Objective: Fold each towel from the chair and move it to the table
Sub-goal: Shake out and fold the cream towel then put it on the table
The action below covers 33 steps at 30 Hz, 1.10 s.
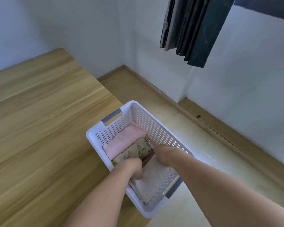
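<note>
The light wooden counter [39, 120] lies left of both hands. The white perforated plastic basket [156, 128] surrounds them. Left hand [134, 167] and right hand [162, 155] curl fingers around the folded floral towel [134, 152]; the folded pink towel [121, 141] lies beyond.

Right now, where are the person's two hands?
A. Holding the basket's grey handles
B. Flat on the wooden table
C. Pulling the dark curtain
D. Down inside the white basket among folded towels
D: the left hand and the right hand both reach into the white basket, between the flowered towel and the pale towel.
</note>
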Available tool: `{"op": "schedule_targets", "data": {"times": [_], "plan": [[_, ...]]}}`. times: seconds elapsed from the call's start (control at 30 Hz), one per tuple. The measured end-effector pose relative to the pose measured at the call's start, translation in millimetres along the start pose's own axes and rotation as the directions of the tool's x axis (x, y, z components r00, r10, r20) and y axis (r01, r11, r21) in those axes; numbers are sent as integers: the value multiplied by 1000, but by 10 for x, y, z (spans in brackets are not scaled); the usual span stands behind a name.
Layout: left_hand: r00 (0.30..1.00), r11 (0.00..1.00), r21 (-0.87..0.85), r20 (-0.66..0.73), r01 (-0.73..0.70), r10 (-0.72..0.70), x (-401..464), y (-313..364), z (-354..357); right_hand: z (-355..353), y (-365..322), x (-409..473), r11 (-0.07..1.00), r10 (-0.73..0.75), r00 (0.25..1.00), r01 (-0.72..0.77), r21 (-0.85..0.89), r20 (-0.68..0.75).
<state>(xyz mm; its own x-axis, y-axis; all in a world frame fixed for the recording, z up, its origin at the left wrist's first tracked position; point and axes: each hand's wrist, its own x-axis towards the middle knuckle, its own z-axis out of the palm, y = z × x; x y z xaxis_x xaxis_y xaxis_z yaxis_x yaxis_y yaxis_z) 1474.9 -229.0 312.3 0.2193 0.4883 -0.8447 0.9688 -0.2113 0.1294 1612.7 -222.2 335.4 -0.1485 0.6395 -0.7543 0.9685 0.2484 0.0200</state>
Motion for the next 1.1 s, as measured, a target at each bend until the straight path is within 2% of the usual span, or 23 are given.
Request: {"op": "schedule_targets", "data": {"times": [0.03,0.07,0.1,0.23,0.27,0.37,0.4,0.47,0.57,0.67,0.83,0.9,1.0,1.1], "plan": [[1000,1000,17,-4,18,-18,17,5,1,54,20,90,999,-5,1000,4,-37,-20],[1000,1000,11,-3,29,-29,18,12,-1,18,-31,36,987,95,995,-93,130,-10],[999,999,16,-5,35,-35,53,9,8,23,-39,41,972,147,989,-147,183,13],[999,996,71,21,46,-48,-32,47,-35,39,-64,-62,950,159,986,-142,279,-40],[997,996,73,46,56,-59,-111,67,-79,16,-54,-121,917,173,982,-131,377,-78],[994,993,101,82,60,-68,-411,48,-355,-172,-35,-451,858,197,963,-78,508,-185],[997,992,112,36,57,-61,-588,39,-477,-227,-5,-554,853,218,942,-56,519,-256],[984,998,64,-175,-1,13,-972,-12,-681,-356,-22,-827,841,263,906,-46,540,-333],[849,995,38,-518,-96,101,-1450,-186,-784,-513,-139,-1285,817,280,855,28,577,-437],[697,992,92,-706,-83,124,-1717,-413,-703,-613,-344,-1612,828,303,763,85,554,-571],[496,970,225,-834,-94,241,-2152,-772,-602,-684,-858,-1926,844,363,644,80,531,-674],[441,964,255,-859,-71,259,-2330,-1001,-554,-709,-1166,-2024,842,376,620,80,533,-688],[379,959,269,-882,-87,281,-2625,-1405,-426,-698,-1725,-2168,822,400,593,105,560,-699],[356,947,297,-878,-123,321,-2924,-1838,-317,-692,-2298,-2339,800,433,586,102,592,-685]]}}
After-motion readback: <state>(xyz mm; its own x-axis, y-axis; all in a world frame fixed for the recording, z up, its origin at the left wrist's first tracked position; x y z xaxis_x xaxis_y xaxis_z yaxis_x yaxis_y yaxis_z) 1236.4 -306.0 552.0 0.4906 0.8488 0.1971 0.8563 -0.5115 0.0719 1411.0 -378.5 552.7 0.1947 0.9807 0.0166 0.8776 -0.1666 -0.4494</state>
